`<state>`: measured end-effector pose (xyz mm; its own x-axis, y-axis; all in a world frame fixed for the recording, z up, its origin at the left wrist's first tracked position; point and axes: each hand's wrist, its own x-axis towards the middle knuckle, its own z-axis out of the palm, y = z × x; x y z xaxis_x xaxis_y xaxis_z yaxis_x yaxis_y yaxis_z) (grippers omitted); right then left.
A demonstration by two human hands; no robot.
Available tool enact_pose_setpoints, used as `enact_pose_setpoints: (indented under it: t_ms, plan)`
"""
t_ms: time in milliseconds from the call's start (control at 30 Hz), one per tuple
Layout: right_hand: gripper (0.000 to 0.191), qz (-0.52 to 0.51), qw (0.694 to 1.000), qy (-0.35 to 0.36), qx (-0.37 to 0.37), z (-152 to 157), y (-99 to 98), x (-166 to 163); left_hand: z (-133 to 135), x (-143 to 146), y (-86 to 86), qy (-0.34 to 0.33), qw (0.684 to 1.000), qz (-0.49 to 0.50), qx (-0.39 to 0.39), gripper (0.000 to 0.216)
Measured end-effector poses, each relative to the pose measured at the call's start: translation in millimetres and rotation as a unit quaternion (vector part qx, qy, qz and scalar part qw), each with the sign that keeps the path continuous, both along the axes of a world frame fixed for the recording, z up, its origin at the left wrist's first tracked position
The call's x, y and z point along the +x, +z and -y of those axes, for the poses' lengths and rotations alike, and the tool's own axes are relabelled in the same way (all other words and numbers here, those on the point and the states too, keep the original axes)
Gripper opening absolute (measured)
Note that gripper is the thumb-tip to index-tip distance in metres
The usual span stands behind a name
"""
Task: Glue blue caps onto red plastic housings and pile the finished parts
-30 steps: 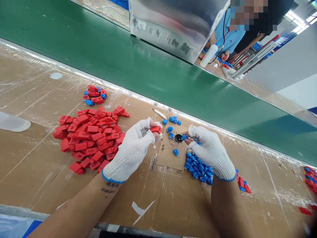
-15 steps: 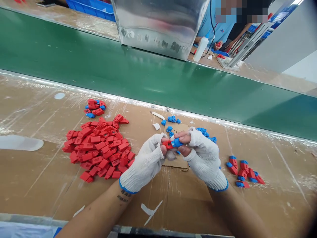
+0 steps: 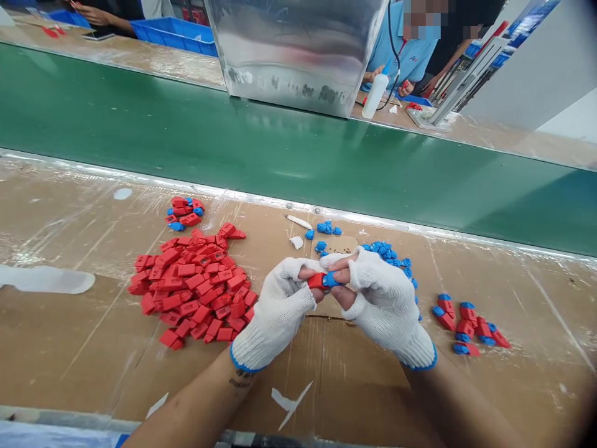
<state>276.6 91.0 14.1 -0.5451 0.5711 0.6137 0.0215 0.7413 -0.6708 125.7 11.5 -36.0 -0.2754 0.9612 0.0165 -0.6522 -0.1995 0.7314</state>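
My left hand [image 3: 280, 311], in a white fingerless glove, pinches a small red plastic piece [image 3: 316, 280]. My right hand [image 3: 385, 298], gloved the same way, pinches a small blue piece [image 3: 332, 279] pressed end to end against the red one. Both hands meet above the cardboard-covered bench. A big heap of loose red pieces [image 3: 196, 286] lies left of my left hand. Loose blue pieces [image 3: 389, 254] lie just beyond my right hand.
Joined red-and-blue pieces lie at the right [image 3: 466, 326] and in a small cluster at the far left [image 3: 184, 211]. A green conveyor belt [image 3: 280, 149] runs across behind the bench, with a shiny metal box [image 3: 298, 50] beyond. Other people work across the belt beside a white bottle [image 3: 374, 93].
My hands went from apart, one holding a red piece and the other picking a blue one, to meeting at the middle. The blue piece is now pushed closer into the red one.
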Motion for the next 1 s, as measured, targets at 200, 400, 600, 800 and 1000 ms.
enact_pose_setpoints:
  t_ms: [200,400,600,800,1000]
  plan:
    - [0.017,-0.009,0.998,-0.024,0.052,1,-3.4,-1,7,-5,10.2,0.09,0.97,-0.219,0.047,0.021]
    - [0.013,-0.006,0.999,-0.028,0.041,9,-15.1,2,15,-8,18.5,0.109,0.944,-0.311,0.026,0.019]
    - [0.02,-0.018,0.994,0.016,-0.106,5,-22.3,-2,13,-14,15.8,0.083,0.956,-0.281,0.001,0.016]
    - [0.045,-0.003,0.987,0.125,-0.101,7,-1.3,-10,9,13,12.8,-0.069,0.987,-0.141,-0.024,0.041]
    - [0.032,-0.155,0.959,0.069,-0.226,-3,15.3,41,5,-21,15.8,-0.026,0.932,-0.344,-0.115,0.028]
